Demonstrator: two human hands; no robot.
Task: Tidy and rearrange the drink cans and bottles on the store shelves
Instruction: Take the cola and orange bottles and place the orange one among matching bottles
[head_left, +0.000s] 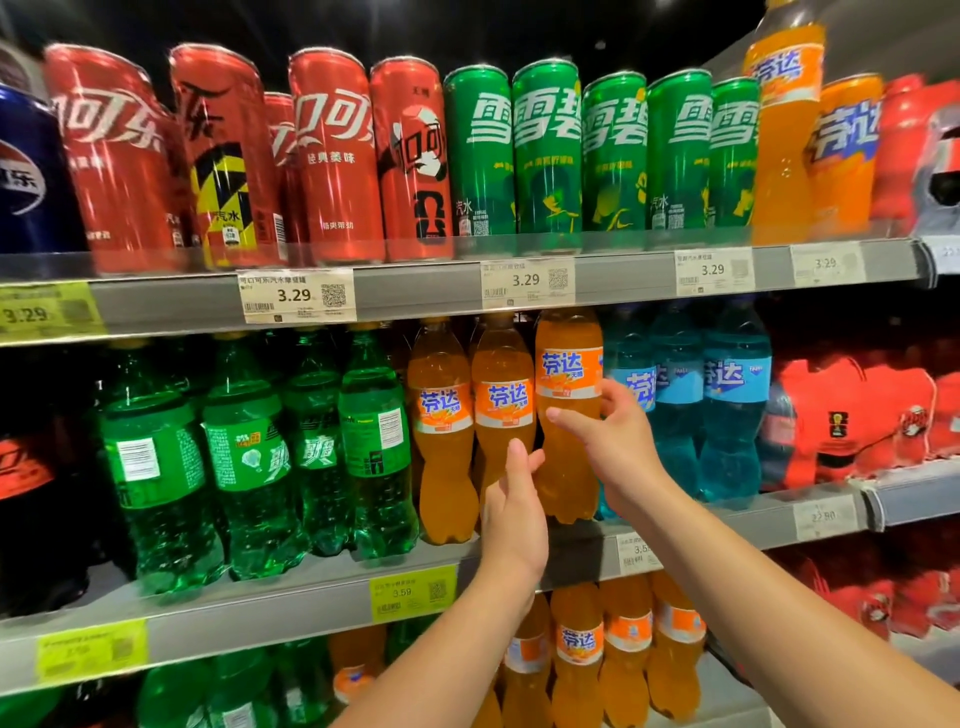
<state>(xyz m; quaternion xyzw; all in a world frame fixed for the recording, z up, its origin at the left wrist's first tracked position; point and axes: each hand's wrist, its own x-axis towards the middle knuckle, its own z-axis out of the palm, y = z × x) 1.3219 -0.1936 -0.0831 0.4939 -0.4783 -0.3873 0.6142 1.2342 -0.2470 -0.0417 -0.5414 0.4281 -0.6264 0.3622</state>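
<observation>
An orange soda bottle (567, 415) stands at the front of the middle shelf (291, 597), rightmost of three orange bottles, with its label facing outward. The right hand (608, 441) wraps around it from the right side, fingers spread across the bottle just below the label and clamped on it. The left hand (514, 509) reaches up just to the left, its fingers curled around the lower body of the neighbouring orange bottle (503, 410), gripping it. A third orange bottle (441, 431) stands beside that one, untouched. To the left of them stand green bottles (249, 452), and to the right blue bottles (732, 405), then red packs (852, 415). On the top shelf (441, 288) above, red cans (332, 156), green cans (545, 150) and an orange can (844, 150) line up behind price tags (296, 295). More orange bottles (576, 654) fill the shelf below.
</observation>
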